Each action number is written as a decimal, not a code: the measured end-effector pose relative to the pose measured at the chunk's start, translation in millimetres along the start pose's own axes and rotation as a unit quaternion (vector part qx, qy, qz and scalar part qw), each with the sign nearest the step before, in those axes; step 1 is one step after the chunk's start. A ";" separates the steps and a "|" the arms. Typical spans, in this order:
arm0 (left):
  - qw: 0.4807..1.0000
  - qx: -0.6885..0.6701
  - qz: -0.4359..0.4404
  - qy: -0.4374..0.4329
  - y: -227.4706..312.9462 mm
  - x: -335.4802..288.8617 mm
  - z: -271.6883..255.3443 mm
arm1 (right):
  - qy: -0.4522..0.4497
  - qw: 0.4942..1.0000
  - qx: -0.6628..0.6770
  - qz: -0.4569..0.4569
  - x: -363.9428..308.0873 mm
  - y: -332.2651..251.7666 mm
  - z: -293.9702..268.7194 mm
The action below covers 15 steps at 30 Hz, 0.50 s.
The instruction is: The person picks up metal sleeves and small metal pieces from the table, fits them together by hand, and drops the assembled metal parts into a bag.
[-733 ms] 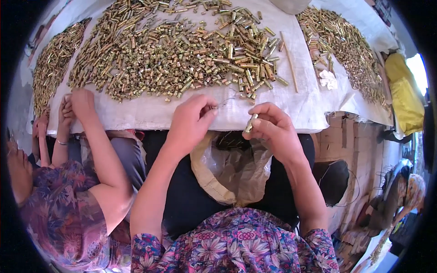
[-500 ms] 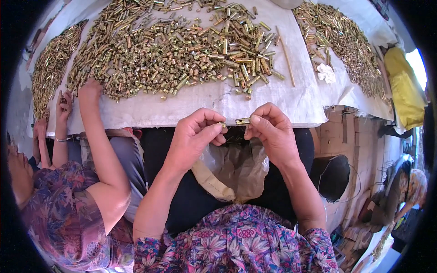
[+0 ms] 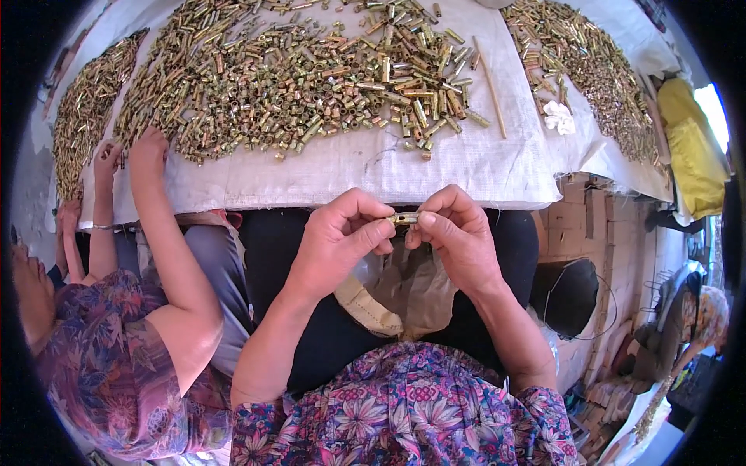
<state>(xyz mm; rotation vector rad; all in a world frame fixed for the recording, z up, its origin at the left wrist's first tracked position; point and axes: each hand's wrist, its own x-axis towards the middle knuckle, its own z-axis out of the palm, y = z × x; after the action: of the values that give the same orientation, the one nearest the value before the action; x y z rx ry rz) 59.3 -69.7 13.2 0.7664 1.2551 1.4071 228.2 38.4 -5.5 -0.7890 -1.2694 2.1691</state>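
Between the fingertips of both hands, just off the near edge of the table, lies a slotted metal sleeve [image 3: 405, 218], yellowish and tube-shaped. My left hand [image 3: 338, 237] pinches at its left end, where a small brass-coloured piece is mostly hidden by the fingers. The sleeve's right end is gripped between thumb and forefinger of my right hand [image 3: 460, 239]. Below the hands, an opened bag [image 3: 423, 299] with a pale cloth rim lies in my lap. Beyond them, a large heap of metal sleeves and short rings [image 3: 311, 93] covers the white sheet [image 3: 458, 175].
A thin wooden stick [image 3: 491, 89] and a crumpled white scrap [image 3: 558, 118] lie right of the heap. More metal parts [image 3: 594, 70] are piled farther right. On the left, a co-worker's hand [image 3: 148, 151] reaches to the heap. A dark bucket [image 3: 567, 299] stands at right.
My hands have come together: the left hand's small piece now meets the left end of the sleeve held by the right hand. The co-worker's hands at left have shifted slightly.
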 end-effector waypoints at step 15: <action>0.961 0.146 -0.055 -0.229 17.2 -3.6 -22.8 | -0.200 0.957 -0.208 0.002 -9.3 -23.9 -13.3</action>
<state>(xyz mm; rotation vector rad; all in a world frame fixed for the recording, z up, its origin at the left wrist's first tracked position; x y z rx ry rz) 34.2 -77.8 24.6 1.1312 1.1259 0.8919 247.1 50.6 12.5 -0.5124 -1.9744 2.1607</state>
